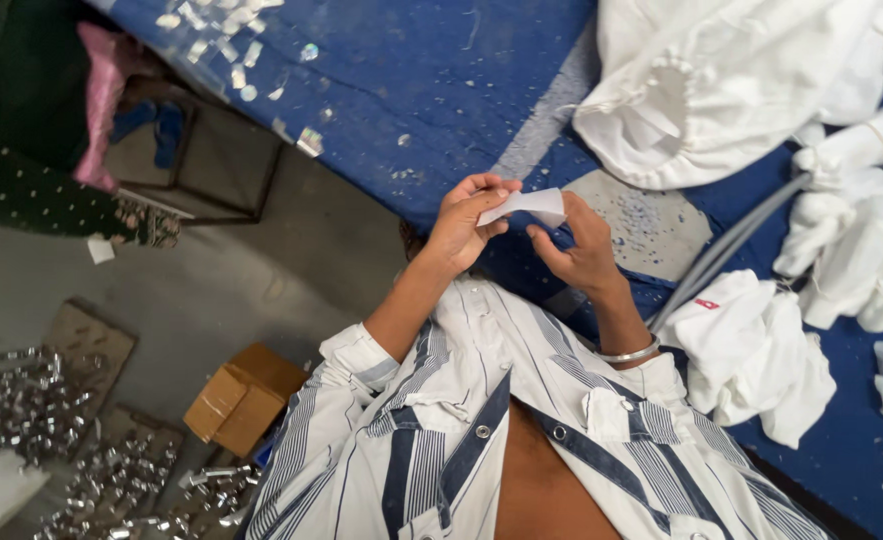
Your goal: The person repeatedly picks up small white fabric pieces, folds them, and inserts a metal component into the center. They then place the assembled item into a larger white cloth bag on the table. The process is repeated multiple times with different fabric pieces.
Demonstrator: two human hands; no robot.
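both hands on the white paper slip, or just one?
Touching, both. Head view: left hand pinches one end of the white paper slip, and right hand fingers meet the other end.

The small paper slip [526, 205] sits between the left hand [466, 225] and the right hand [583, 250], over the near edge of the table [411, 90]. A drawstring cloth bag [701, 90] lies on the table beyond the right hand, and folded cloth pieces [761, 355] lie right of it. Left of the table, on the floor, a cardboard box [244, 397] stands beside heaps of metal parts [111, 470].
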